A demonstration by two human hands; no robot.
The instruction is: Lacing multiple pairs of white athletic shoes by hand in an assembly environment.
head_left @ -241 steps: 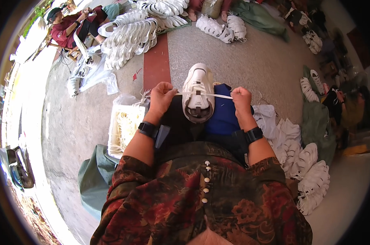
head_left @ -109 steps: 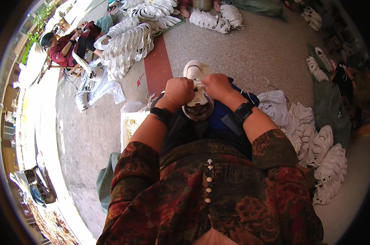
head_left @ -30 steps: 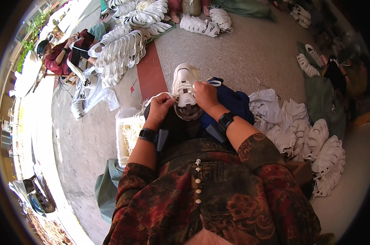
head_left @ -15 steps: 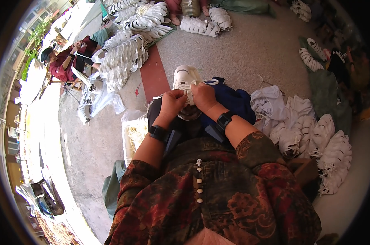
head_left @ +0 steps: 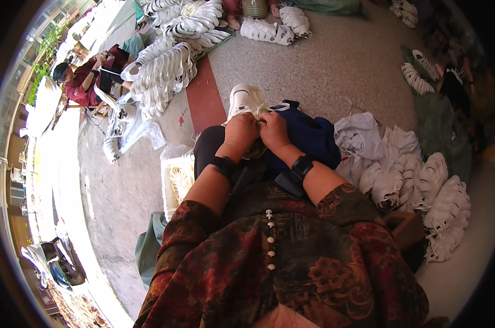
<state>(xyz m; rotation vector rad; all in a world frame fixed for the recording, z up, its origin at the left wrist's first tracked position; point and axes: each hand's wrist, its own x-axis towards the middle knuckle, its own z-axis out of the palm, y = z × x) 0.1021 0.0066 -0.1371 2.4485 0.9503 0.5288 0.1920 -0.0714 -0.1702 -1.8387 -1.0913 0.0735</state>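
A white sneaker (head_left: 246,98) rests on my lap, its toe pointing away from me. My left hand (head_left: 241,132) is closed over the lacing area, fingers pinched on the shoelace. Right beside it, my right hand (head_left: 274,131) also pinches the white shoelace (head_left: 281,106), a length of which sticks out past its knuckles. The two hands nearly touch, hiding the eyelets and most of the shoe's heel end. Dark blue cloth (head_left: 307,134) lies over my right thigh, under and beside the right hand.
White shoe uppers lie in bundles at the right (head_left: 447,210) and in a large heap at the upper left (head_left: 162,76). A white box of laces (head_left: 177,177) stands by my left leg. A seated person (head_left: 83,85) works at far left; another's feet show at the top.
My hands have come closer together over the shoe; the left moved right and inward. The lace end that stuck out left of it is out of sight. The view shifted slightly.
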